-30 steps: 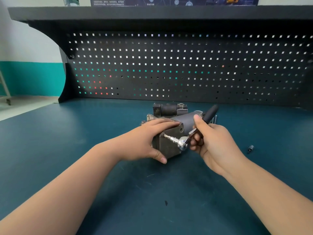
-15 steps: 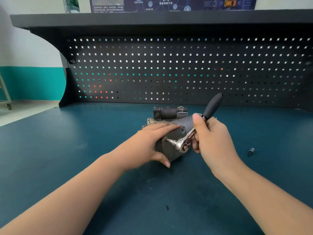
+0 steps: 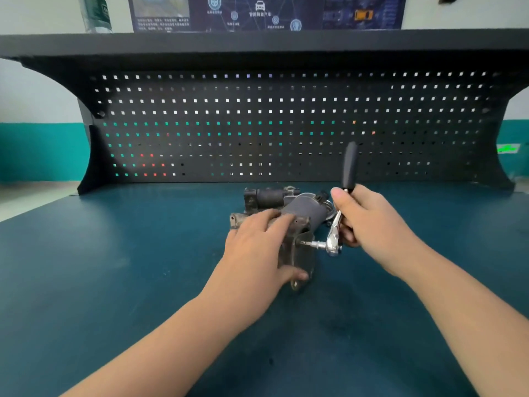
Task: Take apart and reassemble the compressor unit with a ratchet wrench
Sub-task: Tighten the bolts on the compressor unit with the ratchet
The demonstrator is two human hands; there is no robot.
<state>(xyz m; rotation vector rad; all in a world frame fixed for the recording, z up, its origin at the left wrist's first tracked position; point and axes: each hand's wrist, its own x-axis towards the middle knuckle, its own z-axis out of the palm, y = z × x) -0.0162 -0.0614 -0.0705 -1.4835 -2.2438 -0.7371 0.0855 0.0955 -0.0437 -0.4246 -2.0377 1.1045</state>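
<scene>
Slippage of the socket is the main risk here. The compressor [image 3: 289, 233] sits on the tabletop [image 3: 114, 282] near the pegboard [image 3: 286, 124], and the left hand [image 3: 257, 253] lies over its top and near face, fingers fairly straight and spread, thumb hooked under the lower edge of the end plate, pressing it down rather than wrapping it. The right hand [image 3: 369, 224] is curled round the ratchet [image 3: 340, 219] low on its shank, thumb up against the base of the black grip, which stands almost upright above the fist. The chrome head and a short extension run sideways into a bolt on the plate's right face; whether the socket is fully seated on the bolt head cannot be told from this view. If it is only partly on, a hard pull could round the bolt or throw the tool off, and the knuckles would likely hit the housing. Holding the shank so close to the head gives little leverage, which may tempt a jerk. With only downward pressure from the left hand, the unit could twist or skid on the smooth tabletop under torque. A loosened bolt might also drop and roll away.
</scene>
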